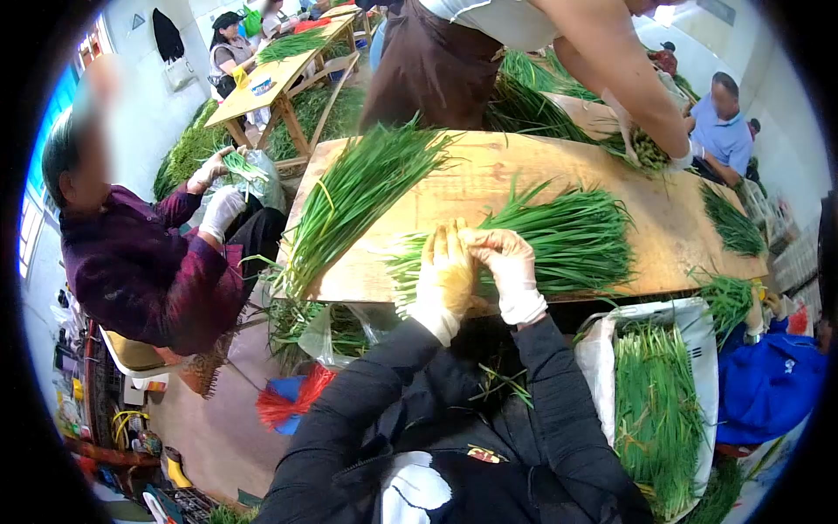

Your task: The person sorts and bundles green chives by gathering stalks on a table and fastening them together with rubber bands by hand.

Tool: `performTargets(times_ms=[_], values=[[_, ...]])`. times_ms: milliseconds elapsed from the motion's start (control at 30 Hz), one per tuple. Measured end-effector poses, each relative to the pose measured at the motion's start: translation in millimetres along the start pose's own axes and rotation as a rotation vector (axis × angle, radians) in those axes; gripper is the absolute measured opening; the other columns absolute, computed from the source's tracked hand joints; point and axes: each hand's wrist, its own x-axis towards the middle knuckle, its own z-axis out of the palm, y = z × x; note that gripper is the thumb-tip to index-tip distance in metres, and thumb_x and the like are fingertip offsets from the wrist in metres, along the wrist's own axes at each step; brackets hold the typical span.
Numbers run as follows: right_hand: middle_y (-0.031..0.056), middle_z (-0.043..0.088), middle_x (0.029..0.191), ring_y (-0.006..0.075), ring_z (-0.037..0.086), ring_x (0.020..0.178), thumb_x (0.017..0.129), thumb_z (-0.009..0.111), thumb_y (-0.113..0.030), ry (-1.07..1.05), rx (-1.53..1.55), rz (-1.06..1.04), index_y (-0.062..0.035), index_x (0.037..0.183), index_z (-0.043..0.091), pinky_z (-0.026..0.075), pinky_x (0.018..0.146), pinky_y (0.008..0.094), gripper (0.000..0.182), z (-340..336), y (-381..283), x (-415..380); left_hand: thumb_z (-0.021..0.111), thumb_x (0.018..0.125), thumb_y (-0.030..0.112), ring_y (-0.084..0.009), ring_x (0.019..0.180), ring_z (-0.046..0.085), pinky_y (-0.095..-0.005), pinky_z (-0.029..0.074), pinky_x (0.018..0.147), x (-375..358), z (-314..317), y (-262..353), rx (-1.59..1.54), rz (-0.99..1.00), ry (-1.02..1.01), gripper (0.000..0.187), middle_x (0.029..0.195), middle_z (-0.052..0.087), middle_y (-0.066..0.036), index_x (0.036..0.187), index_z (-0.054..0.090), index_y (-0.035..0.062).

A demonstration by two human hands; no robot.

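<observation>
A bunch of garlic chives [572, 240] lies on the wooden table in front of me, leaves to the right and pale stem ends to the left. My left hand [445, 275], in a stained whitish glove, lies across the stems with fingers together, reaching over the far side; its thumb is hidden. Close beside it, my gloved right hand [508, 266] pinches thumb and fingertips together near the left fingers. Whatever is in that pinch is too small to make out. Another bunch [362, 196], with a yellow band around it, rests to the left.
A white crate [709, 384] full of chives stands at my right, below the table [672, 196]. A person [153, 253] sits at my left holding stems; another leans over the far side. Red strings [297, 397] hang near my left arm. More chives [731, 225] lie at the right end.
</observation>
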Motion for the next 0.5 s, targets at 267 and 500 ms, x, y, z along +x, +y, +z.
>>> performTargets(times_ms=[267, 500], values=[[0.0091, 0.066, 0.086, 0.0159, 0.062, 0.083, 0.068, 0.066, 0.005, -0.121, -0.179, -0.344, -0.0055, 0.080, 0.062, 0.045, 0.080, 0.0286, 0.016, -8, -12, -29, 0.071, 0.045, 0.057, -0.0301, 0.128, 0.023, -0.0411, 0.017, 0.104, 8, -10, -10, -0.106, -0.007, -0.109, 0.118, 0.139, 0.025, -0.015, 0.135, 0.019, 0.0029], [0.0080, 0.064, 0.086, 0.0141, 0.058, 0.080, 0.069, 0.064, 0.004, 0.196, 0.055, 0.038, -0.0002, 0.082, 0.062, 0.046, 0.078, 0.0263, 0.014, 0, -12, -30, 0.063, 0.067, 0.018, -0.0263, 0.101, 0.050, -0.0396, 0.038, 0.086, 1, -14, -11, -0.553, 0.071, 0.380, 0.036, 0.109, 0.053, -0.006, 0.102, 0.057, 0.0142]])
